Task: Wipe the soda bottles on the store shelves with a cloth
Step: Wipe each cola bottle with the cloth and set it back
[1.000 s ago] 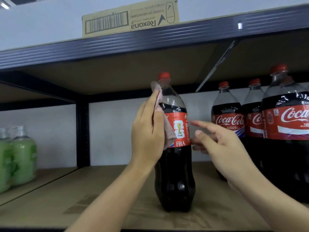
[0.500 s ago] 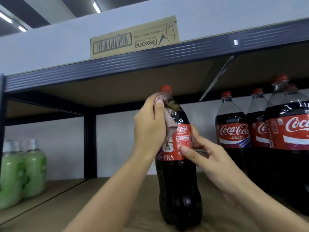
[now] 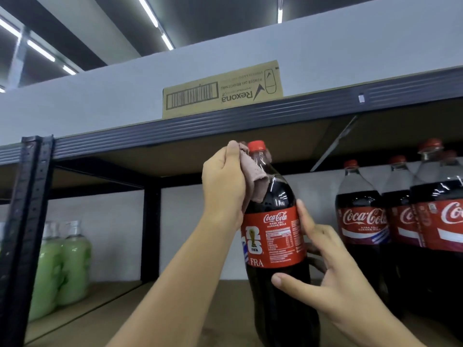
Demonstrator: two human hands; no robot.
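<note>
A large cola bottle [image 3: 278,246] with a red cap and red label stands upright on the wooden shelf [image 3: 105,319], in the middle of the view. My left hand [image 3: 223,179] grips a small pinkish-grey cloth [image 3: 255,176] and holds it against the bottle's neck and shoulder, just under the cap. My right hand [image 3: 325,269] holds the bottle at the label's right side, thumb across the front below the label and forefinger up along the label edge.
Several more cola bottles [image 3: 363,221] stand in a row at the right. Green liquid bottles [image 3: 62,266] sit on the shelf at far left, past a black upright post [image 3: 25,234]. A cardboard box [image 3: 223,88] lies on the shelf above.
My left hand has slid the cloth up from the label to the bottle's neck. My right hand has closed in and taken hold of the bottle. The view has tilted upward.
</note>
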